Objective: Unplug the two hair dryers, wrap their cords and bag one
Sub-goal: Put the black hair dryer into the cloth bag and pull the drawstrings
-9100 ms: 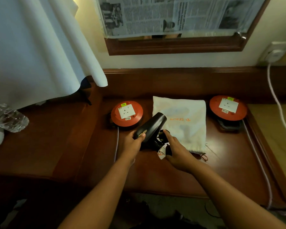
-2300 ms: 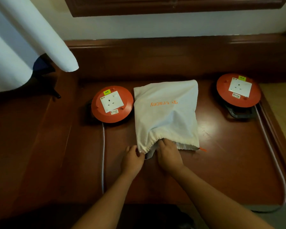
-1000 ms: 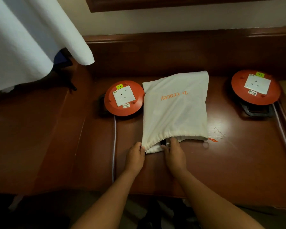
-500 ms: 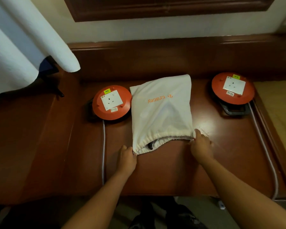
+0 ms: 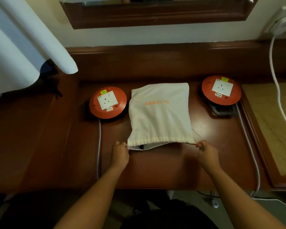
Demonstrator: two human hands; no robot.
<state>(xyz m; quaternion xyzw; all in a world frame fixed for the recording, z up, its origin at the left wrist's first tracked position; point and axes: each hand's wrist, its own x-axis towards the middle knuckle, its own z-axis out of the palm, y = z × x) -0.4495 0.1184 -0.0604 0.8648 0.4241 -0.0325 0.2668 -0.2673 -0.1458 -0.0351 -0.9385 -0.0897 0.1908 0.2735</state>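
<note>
1. The white bag [image 5: 158, 116] lies flat at the centre of the frame on the worktop [image 5: 163, 167], its mouth toward the person; a dark bit of the dryer [image 5: 141, 147] shows in the opening at lower left of the bag.
2. The left hand [image 5: 120, 153] pinches the left corner of the mouth, fingers curled on the hem.
3. The right hand [image 5: 206, 152] pinches the drawstring [image 5: 191, 143] at the right corner, where an orange tip shows; the string runs taut from the hem.
4. The step looks like drawing the mouth closed. To do it well, the left hand should anchor the hem while the right pulls the string straight out toward the right of the frame, in line with the channel, so the cloth gathers evenly.
5. The dryer should be nudged deeper first if it sits in the mouth, or the gather may snag on it.
6. Two orange reels, one left of the bag [image 5: 108, 102] and one at right [image 5: 221, 90], show empty sockets; a second dryer is not in view.
</note>
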